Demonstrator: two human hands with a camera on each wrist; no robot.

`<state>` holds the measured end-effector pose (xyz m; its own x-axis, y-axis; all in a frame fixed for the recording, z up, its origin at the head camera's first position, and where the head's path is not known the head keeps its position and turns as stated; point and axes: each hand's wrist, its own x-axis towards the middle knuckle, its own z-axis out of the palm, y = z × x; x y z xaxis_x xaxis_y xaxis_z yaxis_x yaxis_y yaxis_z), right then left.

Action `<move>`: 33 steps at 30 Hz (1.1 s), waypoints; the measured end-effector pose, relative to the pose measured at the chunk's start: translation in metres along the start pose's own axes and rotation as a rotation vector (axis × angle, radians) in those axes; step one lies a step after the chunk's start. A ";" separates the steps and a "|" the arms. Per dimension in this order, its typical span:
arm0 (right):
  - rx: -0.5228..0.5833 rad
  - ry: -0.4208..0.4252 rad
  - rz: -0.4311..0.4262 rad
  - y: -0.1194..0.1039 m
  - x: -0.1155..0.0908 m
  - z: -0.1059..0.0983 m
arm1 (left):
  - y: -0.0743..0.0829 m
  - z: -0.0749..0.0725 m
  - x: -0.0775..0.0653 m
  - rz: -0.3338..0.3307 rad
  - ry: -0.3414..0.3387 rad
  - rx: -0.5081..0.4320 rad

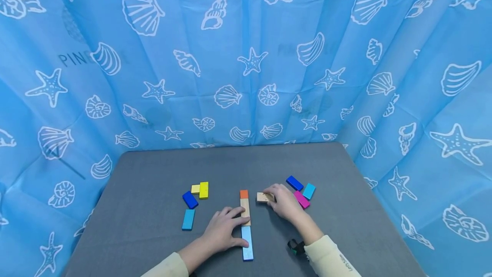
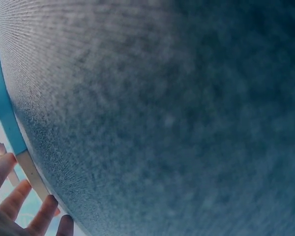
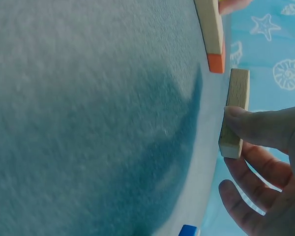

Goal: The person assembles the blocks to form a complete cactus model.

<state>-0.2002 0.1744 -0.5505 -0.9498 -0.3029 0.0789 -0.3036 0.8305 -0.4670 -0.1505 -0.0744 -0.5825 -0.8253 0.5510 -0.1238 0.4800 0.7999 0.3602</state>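
Note:
A straight row of blocks runs away from the person: a light blue stretch (image 1: 247, 249) nearest, a wooden stretch (image 1: 246, 220) in the middle, an orange block (image 1: 244, 194) at the far end. Over its left side lies the left hand (image 1: 222, 231), fingers spread, fingertips touching the wooden part and thumb at the light blue part. To the right of the row's far end, the right hand (image 1: 285, 202) pinches a plain wooden block (image 3: 237, 88) between thumb and fingers. In the right wrist view, that thumb (image 3: 255, 123) covers part of its face.
Left of the row lie a small pale yellow block (image 1: 195, 189), a yellow block (image 1: 203, 190), a dark blue block (image 1: 190, 199) and a teal block (image 1: 188, 219). Right of the right hand are blue (image 1: 294, 183), teal (image 1: 309, 191) and magenta (image 1: 302, 200) blocks. A shell-patterned curtain (image 1: 230, 119) surrounds the grey table (image 1: 153, 174).

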 end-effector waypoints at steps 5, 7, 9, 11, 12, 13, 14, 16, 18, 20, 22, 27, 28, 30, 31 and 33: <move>0.002 -0.040 -0.004 -0.005 0.000 0.004 | -0.001 0.001 0.000 -0.003 0.005 0.001; -0.007 -0.053 -0.006 -0.006 -0.001 0.006 | -0.001 0.000 0.000 -0.006 0.003 0.002; -0.010 -0.067 -0.007 -0.007 -0.001 0.008 | -0.001 0.000 0.000 -0.007 0.001 0.002; -0.009 -0.072 -0.025 -0.008 -0.001 0.010 | -0.001 0.000 0.000 -0.007 -0.001 0.004; -0.009 -0.074 -0.032 -0.009 -0.001 0.011 | -0.001 0.000 0.000 -0.008 -0.003 0.003; -0.010 -0.076 -0.036 -0.009 -0.001 0.012 | -0.001 0.000 0.000 -0.008 -0.005 0.003; -0.011 -0.077 -0.040 -0.010 -0.001 0.012 | -0.001 0.000 0.000 -0.010 -0.007 0.001; -0.014 -0.075 -0.047 -0.011 -0.001 0.014 | -0.001 0.000 0.000 -0.012 -0.010 -0.001; -0.019 -0.076 -0.047 -0.012 0.000 0.015 | -0.001 0.000 0.000 -0.015 -0.012 -0.005; -0.022 -0.082 -0.046 -0.013 0.000 0.017 | -0.001 0.000 0.000 -0.016 -0.013 -0.008; -0.022 -0.093 -0.051 -0.013 0.001 0.018 | -0.002 0.000 0.000 -0.015 -0.013 -0.009; -0.017 -0.126 -0.035 -0.016 0.003 0.021 | -0.002 0.001 0.000 -0.009 -0.012 -0.008; -0.019 -0.129 -0.031 -0.016 0.003 0.021 | -0.002 0.001 0.000 -0.008 -0.012 -0.008; -0.020 -0.131 -0.026 -0.016 0.003 0.022 | -0.002 0.001 0.001 -0.007 -0.012 -0.006; -0.021 -0.131 -0.027 -0.015 0.002 0.022 | -0.002 0.002 0.001 -0.009 -0.012 -0.005; -0.015 -0.126 -0.039 -0.015 0.002 0.022 | -0.002 0.002 0.002 -0.013 -0.012 -0.003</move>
<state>-0.1963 0.1511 -0.5628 -0.9205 -0.3904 -0.0154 -0.3418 0.8236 -0.4526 -0.1521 -0.0746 -0.5854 -0.8281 0.5431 -0.1392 0.4681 0.8064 0.3615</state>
